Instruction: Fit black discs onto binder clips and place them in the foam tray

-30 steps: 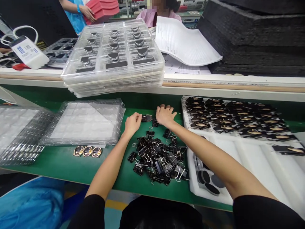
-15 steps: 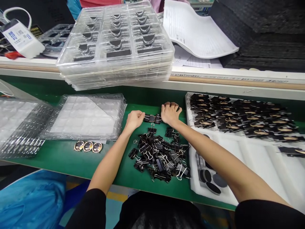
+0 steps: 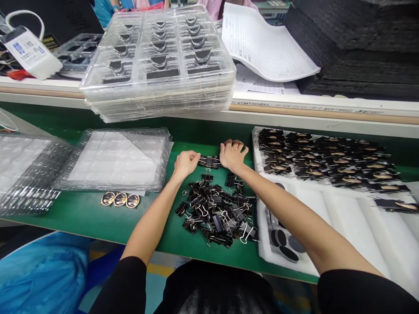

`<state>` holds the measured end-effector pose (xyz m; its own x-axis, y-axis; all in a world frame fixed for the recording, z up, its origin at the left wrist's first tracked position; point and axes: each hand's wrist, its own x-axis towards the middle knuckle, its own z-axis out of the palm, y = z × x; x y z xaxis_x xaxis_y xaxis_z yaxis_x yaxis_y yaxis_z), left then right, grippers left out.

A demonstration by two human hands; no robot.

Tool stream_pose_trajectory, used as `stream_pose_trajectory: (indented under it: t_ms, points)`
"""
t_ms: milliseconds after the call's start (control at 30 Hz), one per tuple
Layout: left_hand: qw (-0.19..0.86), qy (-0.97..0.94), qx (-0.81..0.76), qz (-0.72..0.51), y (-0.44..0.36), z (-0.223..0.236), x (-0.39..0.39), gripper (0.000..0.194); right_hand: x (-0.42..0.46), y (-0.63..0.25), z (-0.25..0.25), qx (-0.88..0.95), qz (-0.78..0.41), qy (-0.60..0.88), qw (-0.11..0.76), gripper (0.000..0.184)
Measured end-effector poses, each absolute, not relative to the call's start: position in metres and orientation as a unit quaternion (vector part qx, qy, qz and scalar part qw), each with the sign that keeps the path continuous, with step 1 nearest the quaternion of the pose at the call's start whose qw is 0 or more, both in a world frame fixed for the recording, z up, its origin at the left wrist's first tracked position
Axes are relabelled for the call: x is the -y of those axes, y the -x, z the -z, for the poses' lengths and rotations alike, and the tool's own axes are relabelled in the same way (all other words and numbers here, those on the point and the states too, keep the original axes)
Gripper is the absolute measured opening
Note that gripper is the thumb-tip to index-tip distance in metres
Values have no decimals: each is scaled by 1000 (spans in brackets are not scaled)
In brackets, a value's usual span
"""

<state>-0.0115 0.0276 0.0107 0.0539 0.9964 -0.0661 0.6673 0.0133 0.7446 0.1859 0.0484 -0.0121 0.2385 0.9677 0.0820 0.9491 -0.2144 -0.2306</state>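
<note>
- Currently, a dark round piece (image 3: 209, 162) sits between the left hand (image 3: 186, 164) and the right hand (image 3: 233, 155), at the far side of the green surface (image 3: 85, 220).
- Alignment: black clips flank it, left clip (image 3: 203, 161) and right clip (image 3: 216, 163). Long axis of this row runs left to right, hand to hand, roughly level across the view.
- Nearness: neither hand clearly closer; one at each end of the row, both forearms angling inward.
- Left hand: curled, thumb and forefinger brought together at the left clip's wire handles; appears to pinch them.
- Right hand: palm down, fingers spread and pointing away from the body, thumb side toward the right clip. Underside hidden; cannot tell whether it grips.
- Nearer the body: a loose clip (image 3: 207, 178) just below the row, then a heap of clips (image 3: 216, 213) between the forearms.
- Right of heap: white foam tray (image 3: 327, 200) bearing rows of clipped pieces (image 3: 322, 155).
- Left, well apart: three gold-rimmed discs (image 3: 120, 199).
</note>
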Motion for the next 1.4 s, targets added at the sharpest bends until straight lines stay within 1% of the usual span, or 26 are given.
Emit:
stream_pose_trajectory:
  t_ms: [200, 333, 433, 500, 533, 600, 667, 700, 733, 833, 867, 900, 967, 1033, 1067, 1133, 1200, 1267, 1333, 1400]
  points:
    - [317, -659, -636, -248, 11, -10, -28, 31, -48, -185, 14, 616, -24, 778, 121, 50]
    - [314, -665, -630, -249, 12, -9, -28, 31, -47, -181, 8, 614, -36, 779, 118, 50]
    - [315, -659, -631, -260, 13, -8, -26, 30, -50, -182, -3, 595, -88, 789, 127, 54]
    - [343, -635, -633, -282, 14, -7, -26, 28, -53, -190, -15, 588, -157, 775, 169, 58]
    - [361, -621, -631, -292, 15, -8, -27, 28, -53, -196, -21, 608, -197, 743, 198, 58]
    - [396, -599, -627, -304, 15, -11, -31, 31, -50, -211, -33, 700, -264, 621, 235, 55]
    - [419, -591, -621, -299, 14, -20, -36, 32, -41, -224, -44, 800, -276, 481, 229, 64]
    - [433, -590, -616, -292, 13, -26, -38, 32, -35, -229, -49, 830, -264, 438, 222, 67]
    - [447, -591, -609, -282, 13, -34, -39, 32, -28, -233, -54, 846, -247, 416, 222, 62]
    - [470, -609, -582, -265, 11, -65, -34, 34, -7, -238, -69, 840, -219, 422, 262, 28]
    - [462, -626, -564, -279, 10, -76, -29, 37, 1, -240, -75, 828, -227, 433, 274, 21]
    - [447, -651, -535, -299, 9, -86, -22, 40, 9, -243, -80, 813, -247, 445, 283, 22]
    - [411, -723, -454, -321, 4, -104, -5, 46, 28, -253, -88, 777, -309, 461, 297, 31]
    - [381, -789, -383, -291, -7, -117, 14, 49, 51, -266, -94, 744, -371, 463, 307, 37]
    - [372, -810, -367, -267, -15, -120, 23, 47, 64, -273, -97, 734, -383, 462, 319, 36]
    - [357, -833, -350, -238, -35, -123, 42, 36, 93, -286, -102, 724, -358, 469, 357, 32]
    - [352, -852, -314, -228, -60, -121, 59, 26, 125, -299, -109, 724, -309, 476, 393, 33]
    - [353, -876, -261, -201, -83, -118, 75, 23, 154, -313, -118, 734, -284, 482, 385, 28]
    - [344, -897, -219, -171, -101, -116, 88, 31, 178, -336, -128, 748, -276, 498, 341, 16]
    - [322, -912, -202, -155, -111, -115, 98, 46, 195, -374, -135, 751, -258, 527, 304, 13]
